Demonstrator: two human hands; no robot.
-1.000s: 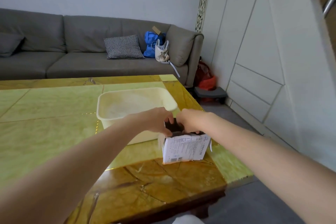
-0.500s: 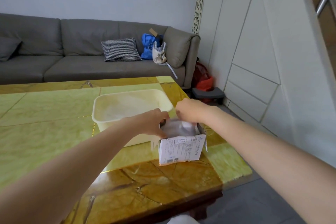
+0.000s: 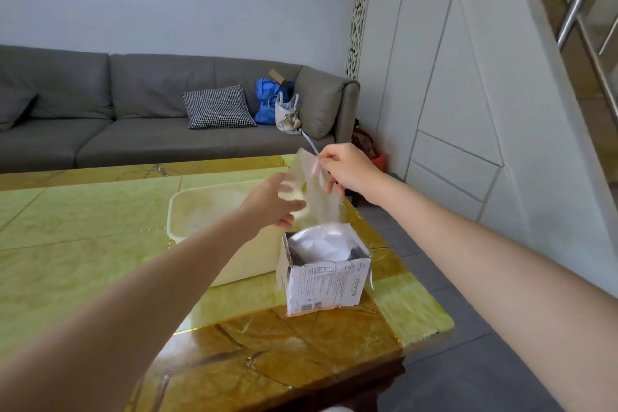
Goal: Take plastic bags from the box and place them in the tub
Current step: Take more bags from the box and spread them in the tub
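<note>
A white cardboard box stands open near the table's right edge, with crumpled clear plastic bags showing inside. My right hand pinches the top of one clear plastic bag, which hangs stretched above the box. My left hand is beside it with spread fingers, partly behind the bag's film; whether it grips the film is unclear. A cream plastic tub sits just left of and behind the box, and I see nothing in it.
The yellow-green and amber marble table ends close to the box on the right and front. Behind it stands a grey sofa with a checked cushion and bags. White wall panels are on the right.
Both hands rose from the box's opening. My right hand lifted a clear bag up out of the box, and my left hand came up beside it, over the tub's near corner.
</note>
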